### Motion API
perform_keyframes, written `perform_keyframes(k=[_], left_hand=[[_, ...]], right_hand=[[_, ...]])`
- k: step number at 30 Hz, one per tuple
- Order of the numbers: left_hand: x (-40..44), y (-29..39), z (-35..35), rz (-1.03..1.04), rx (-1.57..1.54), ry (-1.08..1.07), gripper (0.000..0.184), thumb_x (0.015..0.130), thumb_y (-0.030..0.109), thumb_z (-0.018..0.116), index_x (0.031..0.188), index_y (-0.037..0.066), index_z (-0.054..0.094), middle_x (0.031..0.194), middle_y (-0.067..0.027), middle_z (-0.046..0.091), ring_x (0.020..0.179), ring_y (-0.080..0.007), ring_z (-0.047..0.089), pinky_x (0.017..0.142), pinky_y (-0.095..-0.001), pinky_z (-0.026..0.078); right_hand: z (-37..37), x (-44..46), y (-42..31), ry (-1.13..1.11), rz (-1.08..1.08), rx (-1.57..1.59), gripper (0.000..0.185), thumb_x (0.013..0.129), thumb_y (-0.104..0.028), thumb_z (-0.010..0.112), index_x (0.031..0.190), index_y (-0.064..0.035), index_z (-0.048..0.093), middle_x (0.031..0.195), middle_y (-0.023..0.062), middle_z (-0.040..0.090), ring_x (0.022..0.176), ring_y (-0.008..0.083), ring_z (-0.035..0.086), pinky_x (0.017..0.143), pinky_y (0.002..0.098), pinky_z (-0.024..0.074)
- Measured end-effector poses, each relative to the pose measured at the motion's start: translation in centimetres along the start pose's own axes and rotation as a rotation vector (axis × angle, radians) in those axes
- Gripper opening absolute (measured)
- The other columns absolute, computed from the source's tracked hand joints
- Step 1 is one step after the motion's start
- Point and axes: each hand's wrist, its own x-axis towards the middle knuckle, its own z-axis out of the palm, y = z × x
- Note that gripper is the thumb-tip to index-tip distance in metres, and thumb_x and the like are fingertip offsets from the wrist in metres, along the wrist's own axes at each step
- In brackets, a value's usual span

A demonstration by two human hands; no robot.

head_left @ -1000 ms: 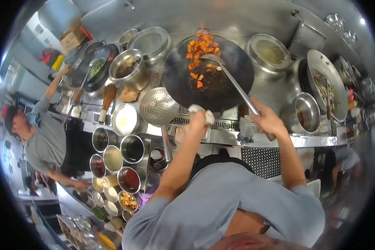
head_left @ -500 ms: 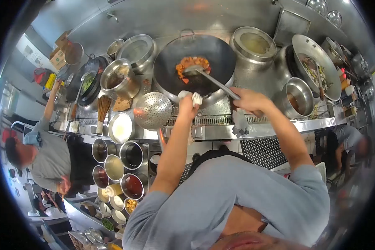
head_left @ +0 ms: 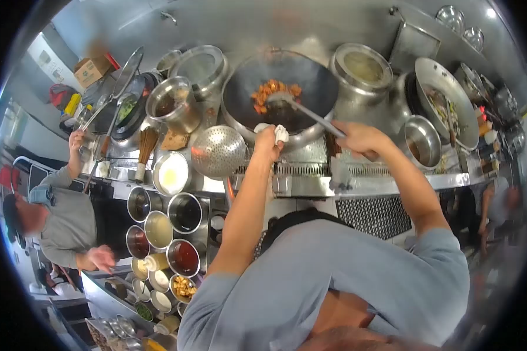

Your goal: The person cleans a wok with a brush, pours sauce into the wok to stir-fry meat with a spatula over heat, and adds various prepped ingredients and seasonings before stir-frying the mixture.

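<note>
A large dark wok (head_left: 246, 82) sits on the range in front of me, with orange-brown food pieces (head_left: 269, 89) heaped inside it. My left hand (head_left: 267, 143) is closed around a folded white cloth (head_left: 280, 134) at the wok's near rim; the rim under the cloth is hidden. Gripped in my right hand (head_left: 360, 139) is the long handle of a metal ladle (head_left: 316, 119), which slants down into the wok. Its head touches or lies just beside the food. A perforated strainer (head_left: 218, 151) rests left of my left forearm.
Lidded pots (head_left: 199, 67) and a steel pot (head_left: 173, 106) stand left of the wok. To the right are another pot (head_left: 363, 65), a steel bowl (head_left: 421, 141) and a wide pan (head_left: 468, 111). Sauce containers (head_left: 183, 257) line my left side. A co-worker (head_left: 70, 219) stands at far left.
The food has shifted and spread in the wok as the ladle moved. My left hand stays at the rim. The co-worker's strainer has tilted up, and their lower hand has moved outward.
</note>
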Motion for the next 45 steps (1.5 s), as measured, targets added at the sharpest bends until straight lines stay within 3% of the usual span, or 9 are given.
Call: perform_keyframes(k=[3, 9, 11, 18, 24, 31, 33, 39, 45], left_hand=[[2.3, -4.9, -2.3, 0.111, -0.005, 0.042, 0.025, 0.087, 0.01, 0.047, 0.112, 0.006, 0.05, 0.09, -0.007, 0.061, 0.072, -0.0183, 0.062, 0.043, -0.0286, 0.042], [3.7, -1.5, -2.4, 0.051, -0.131, -0.101, 0.02, 0.087, 0.014, 0.053, 0.104, 0.004, 0.054, 0.082, -0.0084, 0.061, 0.061, -0.0193, 0.061, 0.04, -0.0322, 0.042], [6.9, -1.4, -5.6, 1.004, 0.846, -0.323, 0.02, 0.085, 0.016, 0.056, 0.096, -0.001, 0.053, 0.076, -0.009, 0.06, 0.057, -0.0205, 0.059, 0.041, -0.0324, 0.043], [0.5, -7.4, -2.7, 0.539, 0.542, 0.242, 0.082, 0.076, 0.015, 0.06, 0.135, -0.016, 0.012, 0.121, -0.0288, 0.047, 0.115, -0.0359, 0.048, 0.103, -0.0358, 0.033], [-0.2, 0.4, -2.2, 0.061, 0.125, -0.084, 0.023, 0.083, 0.012, 0.054, 0.1, -0.002, 0.05, 0.09, -0.0147, 0.059, 0.073, -0.0253, 0.062, 0.052, -0.039, 0.047], [-1.8, -2.5, -3.3, 0.128, 0.048, 0.177, 0.03, 0.079, 0.008, 0.055, 0.107, 0.003, 0.045, 0.086, -0.012, 0.058, 0.062, -0.0202, 0.06, 0.035, -0.0303, 0.036], [-2.6, -1.9, -2.9, 0.036, 0.028, 0.193, 0.032, 0.078, 0.006, 0.056, 0.108, 0.007, 0.044, 0.084, -0.0108, 0.058, 0.061, -0.0202, 0.06, 0.034, -0.0317, 0.036], [-0.8, -3.6, -2.6, 0.037, -0.04, 0.155, 0.03, 0.082, 0.016, 0.064, 0.105, 0.012, 0.045, 0.076, -0.0027, 0.059, 0.061, -0.0168, 0.059, 0.043, -0.0296, 0.037], [-0.1, -6.2, -3.3, 0.038, -0.067, 0.203, 0.048, 0.081, 0.015, 0.065, 0.123, 0.014, 0.041, 0.091, -0.0046, 0.061, 0.071, -0.0186, 0.062, 0.044, -0.0398, 0.044]], right_hand=[[5.2, 5.6, 5.8, 0.351, -0.125, -0.135, 0.063, 0.086, -0.016, 0.05, 0.143, -0.0061, 0.028, 0.071, 0.0136, 0.059, 0.053, 0.0186, 0.057, 0.049, 0.0336, 0.0473], [2.2, -0.8, 2.1, 0.107, 0.143, 1.136, 0.022, 0.087, -0.022, 0.064, 0.1, -0.0056, 0.057, 0.064, -0.0016, 0.049, 0.045, 0.0074, 0.043, 0.038, 0.0249, 0.0328], [1.4, -1.6, 2.2, 0.229, 0.143, 1.094, 0.018, 0.086, -0.02, 0.063, 0.089, -0.0068, 0.052, 0.062, -0.0027, 0.046, 0.044, 0.0061, 0.041, 0.037, 0.0239, 0.0306], [1.8, 0.8, 0.8, 0.189, 0.178, 0.87, 0.018, 0.085, -0.01, 0.056, 0.1, -0.0043, 0.047, 0.06, -0.0004, 0.044, 0.039, 0.0093, 0.041, 0.033, 0.0279, 0.0312], [6.2, 1.9, -0.6, -0.18, 0.173, 1.67, 0.03, 0.09, -0.024, 0.058, 0.107, 0.0002, 0.057, 0.062, -0.0066, 0.048, 0.042, 0.001, 0.036, 0.034, 0.0176, 0.0267], [22.7, 4.8, 11.1, -0.352, 0.322, 1.111, 0.069, 0.092, -0.056, 0.042, 0.122, 0.0058, 0.049, 0.083, 0.0129, 0.068, 0.077, 0.0264, 0.068, 0.069, 0.0322, 0.0546], [28.6, 7.1, 16.3, -0.249, -0.076, 0.005, 0.07, 0.09, -0.054, 0.046, 0.122, 0.0093, 0.048, 0.098, 0.0214, 0.066, 0.099, 0.0362, 0.062, 0.088, 0.04, 0.0496], [35.3, 10.2, 22.8, -0.53, 0.015, -0.385, 0.072, 0.09, -0.053, 0.046, 0.126, 0.01, 0.047, 0.128, 0.0287, 0.05, 0.12, 0.0394, 0.049, 0.102, 0.0404, 0.0384], [20.5, 4.0, 17.6, -1.193, 0.089, 1.727, 0.092, 0.083, -0.076, 0.027, 0.143, -0.0064, 0.028, 0.135, 0.0233, 0.047, 0.123, 0.0409, 0.047, 0.105, 0.0561, 0.032]])
